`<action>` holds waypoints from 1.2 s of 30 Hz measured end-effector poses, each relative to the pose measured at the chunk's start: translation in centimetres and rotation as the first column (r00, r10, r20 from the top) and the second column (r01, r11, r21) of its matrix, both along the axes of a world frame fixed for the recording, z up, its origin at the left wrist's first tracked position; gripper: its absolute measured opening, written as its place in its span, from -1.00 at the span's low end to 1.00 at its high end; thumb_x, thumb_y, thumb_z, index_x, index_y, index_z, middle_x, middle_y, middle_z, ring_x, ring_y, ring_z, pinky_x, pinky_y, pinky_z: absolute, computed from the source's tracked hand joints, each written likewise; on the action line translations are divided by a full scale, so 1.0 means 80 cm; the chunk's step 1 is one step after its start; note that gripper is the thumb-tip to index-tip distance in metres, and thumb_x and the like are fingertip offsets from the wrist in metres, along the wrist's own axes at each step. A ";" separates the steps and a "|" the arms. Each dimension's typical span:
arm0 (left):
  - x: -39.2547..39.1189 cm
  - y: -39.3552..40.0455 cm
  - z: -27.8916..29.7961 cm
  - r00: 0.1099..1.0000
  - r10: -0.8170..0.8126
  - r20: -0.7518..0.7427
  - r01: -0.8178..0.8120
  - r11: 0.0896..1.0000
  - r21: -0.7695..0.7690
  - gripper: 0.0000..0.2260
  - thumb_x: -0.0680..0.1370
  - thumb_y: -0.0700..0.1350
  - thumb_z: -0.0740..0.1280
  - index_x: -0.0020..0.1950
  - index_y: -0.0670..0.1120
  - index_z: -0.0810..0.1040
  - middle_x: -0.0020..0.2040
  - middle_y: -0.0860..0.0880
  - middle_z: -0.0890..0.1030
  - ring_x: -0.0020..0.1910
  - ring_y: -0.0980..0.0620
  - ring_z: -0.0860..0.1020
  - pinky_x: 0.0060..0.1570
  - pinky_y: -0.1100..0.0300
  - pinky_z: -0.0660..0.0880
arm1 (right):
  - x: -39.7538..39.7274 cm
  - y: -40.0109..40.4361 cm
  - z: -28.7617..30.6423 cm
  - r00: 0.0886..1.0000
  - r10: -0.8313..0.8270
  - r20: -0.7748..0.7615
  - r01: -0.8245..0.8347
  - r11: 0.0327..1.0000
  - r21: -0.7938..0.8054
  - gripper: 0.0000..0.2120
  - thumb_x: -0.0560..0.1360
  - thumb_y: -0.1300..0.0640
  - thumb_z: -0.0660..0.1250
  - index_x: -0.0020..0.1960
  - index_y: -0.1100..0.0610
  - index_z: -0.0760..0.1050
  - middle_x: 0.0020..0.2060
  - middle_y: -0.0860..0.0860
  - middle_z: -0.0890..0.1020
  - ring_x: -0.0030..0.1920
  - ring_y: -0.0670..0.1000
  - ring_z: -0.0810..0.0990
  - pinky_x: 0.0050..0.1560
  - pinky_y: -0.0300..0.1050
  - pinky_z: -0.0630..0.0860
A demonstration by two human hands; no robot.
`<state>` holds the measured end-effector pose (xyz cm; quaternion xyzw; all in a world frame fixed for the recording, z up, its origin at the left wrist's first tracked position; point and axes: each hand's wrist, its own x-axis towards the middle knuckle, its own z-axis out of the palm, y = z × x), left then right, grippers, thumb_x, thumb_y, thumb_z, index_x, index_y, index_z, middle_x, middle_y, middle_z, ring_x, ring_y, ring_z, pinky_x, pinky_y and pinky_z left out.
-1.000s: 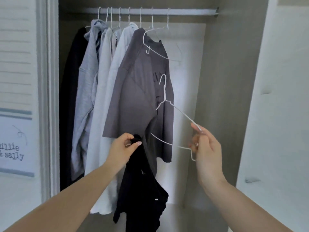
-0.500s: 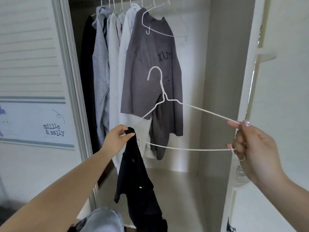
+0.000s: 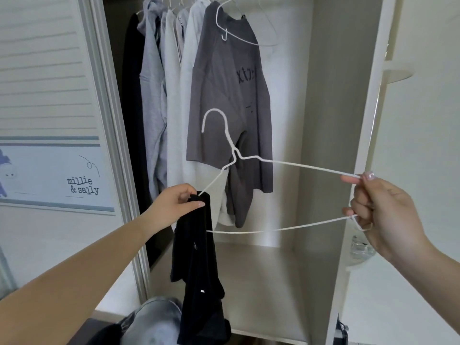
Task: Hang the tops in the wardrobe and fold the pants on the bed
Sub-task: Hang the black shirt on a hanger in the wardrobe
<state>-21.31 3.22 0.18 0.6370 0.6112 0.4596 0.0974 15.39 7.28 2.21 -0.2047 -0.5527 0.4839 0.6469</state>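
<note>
Hands are working in front of the open wardrobe (image 3: 323,120): the left hand (image 3: 174,207) is pinching the top of a black top (image 3: 196,257), which is hanging limp below it, while the right hand (image 3: 383,212) is gripping the right corner of a white wire hanger (image 3: 273,165). The hanger's left arm is entering the black fabric at the left hand. Behind, a grey T-shirt (image 3: 224,108) is hanging among pale tops

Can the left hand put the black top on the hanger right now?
Probably yes. The left hand grips the black top right at the white hanger's near end, while the right hand holds the far end. Nothing sits between them.
</note>
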 end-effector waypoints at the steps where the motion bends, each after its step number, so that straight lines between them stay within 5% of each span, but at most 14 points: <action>1: 0.007 -0.001 0.003 1.000 -0.025 0.012 0.025 1.000 0.012 -0.86 0.45 -0.12 0.47 -0.21 -0.07 0.52 -0.51 0.11 0.37 -0.49 0.21 0.32 -0.40 0.45 0.29 | -0.004 0.000 -0.003 1.000 0.014 0.009 -0.014 1.000 -0.005 -0.66 0.49 -0.08 0.23 -0.18 0.12 0.67 -0.55 -0.09 0.20 -0.57 -0.10 0.18 -0.40 -0.29 0.46; 5: 0.039 -0.001 0.015 0.989 -0.087 0.116 0.071 0.988 0.137 -0.86 0.48 -0.14 0.44 -0.21 -0.05 0.49 -0.48 0.15 0.50 -0.48 0.26 0.43 -0.39 0.46 0.37 | -0.021 0.006 -0.021 0.999 0.044 0.021 -0.043 0.999 -0.032 -0.58 0.44 -0.10 0.26 -0.14 0.28 0.57 -0.55 -0.08 0.23 -0.59 -0.13 0.25 -0.41 -0.27 0.46; 9: 0.053 0.003 0.026 0.969 -0.069 0.238 0.013 0.974 0.227 -0.86 0.49 -0.08 0.42 -0.20 -0.01 0.48 -0.32 -0.22 0.49 -0.32 -0.02 0.46 -0.23 0.11 0.45 | -0.017 0.020 -0.036 0.987 0.160 -0.022 -0.162 0.978 -0.130 -0.54 0.43 -0.18 0.23 -0.03 0.19 0.63 -0.49 -0.06 0.28 -0.58 -0.09 0.26 -0.31 -0.22 0.56; 13: 0.061 0.004 0.028 0.972 -0.062 0.226 0.009 0.974 0.228 -0.88 0.51 -0.08 0.39 -0.14 0.04 0.45 -0.33 -0.06 0.59 -0.32 0.03 0.55 -0.20 0.10 0.49 | -0.010 0.032 -0.077 0.935 0.254 -0.247 -0.330 0.876 -0.351 -0.46 0.49 -0.28 0.11 -0.12 0.10 0.68 -0.27 0.01 0.64 -0.19 -0.02 0.64 0.01 0.03 0.61; 15: 0.064 0.005 0.026 0.955 -0.100 0.280 0.035 0.973 0.228 -0.89 0.52 -0.09 0.38 -0.06 0.07 0.47 -0.32 0.01 0.64 -0.31 0.06 0.61 -0.20 0.16 0.52 | -0.021 0.024 -0.115 0.967 0.218 -0.133 -0.255 0.846 -0.469 -0.54 0.60 -0.14 0.06 -0.09 0.09 0.64 -0.12 0.07 0.66 -0.08 0.01 0.63 0.01 0.00 0.54; 17: 0.068 0.006 0.025 0.961 -0.104 0.258 0.043 0.971 0.234 -0.88 0.53 -0.09 0.38 -0.03 0.12 0.48 -0.31 0.02 0.66 -0.31 0.10 0.63 -0.23 0.26 0.52 | -0.042 0.007 -0.150 0.963 0.227 0.144 -0.149 0.898 -0.414 -0.73 0.62 0.06 0.15 -0.01 0.06 0.62 -0.04 0.07 0.67 -0.03 -0.01 0.64 0.04 -0.08 0.52; 19: 0.074 0.008 0.024 0.967 -0.092 0.238 0.033 0.969 0.244 -0.89 0.53 -0.09 0.37 -0.03 0.12 0.50 -0.29 0.03 0.65 -0.30 0.12 0.60 -0.21 0.27 0.51 | -0.064 -0.008 -0.162 0.855 0.227 0.467 -0.148 0.968 -0.201 -0.81 0.57 0.13 0.28 0.09 -0.07 0.59 0.05 -0.12 0.67 0.09 -0.15 0.61 0.17 -0.18 0.50; 23: 0.085 0.012 0.024 0.973 -0.090 0.214 0.030 0.963 0.268 -0.97 0.54 -0.07 0.36 -0.07 0.06 0.57 -0.17 0.10 0.62 -0.20 0.21 0.54 -0.09 0.35 0.45 | -0.111 -0.018 -0.148 0.633 0.231 0.739 -0.323 0.946 -0.019 -0.61 0.43 -0.09 0.34 0.22 -0.32 0.39 0.08 -0.36 0.55 0.01 -0.29 0.57 0.04 -0.37 0.51; 26: 0.087 0.007 0.027 0.981 -0.093 0.169 0.044 0.961 0.271 -0.90 0.57 -0.05 0.31 -0.07 0.12 0.60 -0.12 0.18 0.61 -0.18 0.30 0.52 -0.10 0.49 0.40 | -0.130 -0.011 -0.153 0.560 0.162 0.813 -0.311 0.950 0.025 -0.76 0.35 -0.21 0.30 0.01 -0.25 0.50 -0.24 -0.21 0.59 -0.32 -0.23 0.52 -0.25 -0.35 0.44; 29: 0.076 -0.001 0.031 0.987 -0.073 0.140 0.032 0.959 0.281 -0.82 0.60 -0.06 0.25 -0.01 0.20 0.59 -0.04 0.24 0.61 -0.05 0.35 0.51 -0.02 0.55 0.35 | -0.125 -0.009 -0.178 0.376 0.237 0.896 -0.411 0.909 -0.069 -0.63 0.32 -0.33 0.28 -0.16 -0.04 0.52 -0.47 -0.19 0.46 -0.43 -0.23 0.38 -0.36 -0.34 0.32; 32: 0.058 -0.009 0.029 0.996 -0.027 0.087 0.000 0.958 0.288 -0.80 0.63 -0.07 0.20 0.05 0.20 0.57 -0.12 0.35 0.58 -0.10 0.39 0.49 -0.05 0.58 0.30 | -0.107 -0.004 -0.193 0.139 0.282 0.949 -0.457 0.869 -0.191 -0.80 0.40 -0.30 0.29 -0.21 -0.20 0.51 -0.42 -0.23 0.56 -0.43 -0.26 0.48 -0.37 -0.46 0.34; 36: 0.027 -0.023 0.010 0.992 0.010 -0.126 0.015 0.981 0.194 -0.80 0.64 -0.08 0.18 0.07 0.17 0.55 -0.23 0.37 0.56 -0.22 0.43 0.48 -0.13 0.58 0.33 | -0.068 0.020 -0.168 0.062 0.161 0.985 -0.336 0.932 -0.131 -0.66 0.52 -0.15 0.28 0.14 0.06 0.52 -0.18 -0.12 0.65 -0.36 -0.16 0.61 -0.29 -0.42 0.41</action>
